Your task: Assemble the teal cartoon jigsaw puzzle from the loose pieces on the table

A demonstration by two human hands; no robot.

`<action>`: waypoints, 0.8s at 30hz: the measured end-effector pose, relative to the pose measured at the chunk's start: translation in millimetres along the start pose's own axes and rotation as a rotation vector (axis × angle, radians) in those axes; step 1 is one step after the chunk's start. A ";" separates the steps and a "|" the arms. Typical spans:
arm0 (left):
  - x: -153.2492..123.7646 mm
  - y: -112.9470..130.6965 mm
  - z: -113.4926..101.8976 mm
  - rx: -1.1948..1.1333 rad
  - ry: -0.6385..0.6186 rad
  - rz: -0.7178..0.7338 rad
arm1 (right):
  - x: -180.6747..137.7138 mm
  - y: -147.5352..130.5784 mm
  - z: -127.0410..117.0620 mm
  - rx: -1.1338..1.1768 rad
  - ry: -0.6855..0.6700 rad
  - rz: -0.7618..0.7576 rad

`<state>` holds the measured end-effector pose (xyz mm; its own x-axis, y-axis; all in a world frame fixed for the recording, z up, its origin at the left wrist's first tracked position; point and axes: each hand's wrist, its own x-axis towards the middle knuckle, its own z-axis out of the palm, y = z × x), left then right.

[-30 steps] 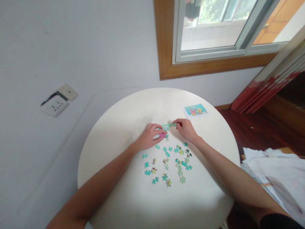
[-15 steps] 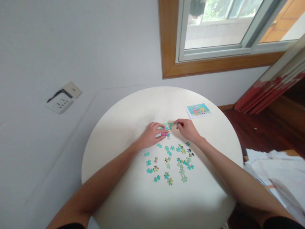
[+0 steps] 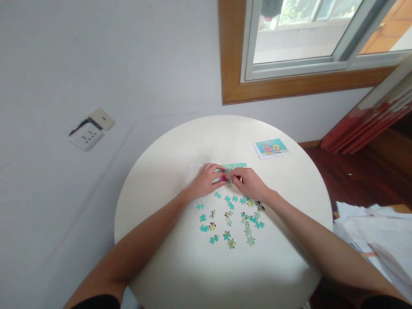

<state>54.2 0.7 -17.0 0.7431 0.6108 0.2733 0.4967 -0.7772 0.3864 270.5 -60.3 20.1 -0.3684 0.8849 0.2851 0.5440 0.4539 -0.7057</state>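
Head view: our spread left hand [image 3: 207, 180] should brace the puzzle [image 3: 237, 165] from nine o'clock; our right hand [image 3: 249, 182]'s grip we can't tell.

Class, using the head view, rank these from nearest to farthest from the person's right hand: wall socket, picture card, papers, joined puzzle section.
1. Joined puzzle section: at the right hand, towards its left.
2. Picture card: ahead and right, on the table.
3. Papers: right of the table.
4. Wall socket: far left, on the wall.
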 end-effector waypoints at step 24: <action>6.0 -9.7 1.3 -0.085 0.379 -0.182 | 2.5 13.4 -10.1 -0.176 0.018 0.114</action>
<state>54.5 11.7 -20.3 0.4219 0.7615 0.4920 0.5541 -0.6462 0.5249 284.4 -51.0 18.0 -0.2838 0.9327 0.2224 0.7056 0.3602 -0.6102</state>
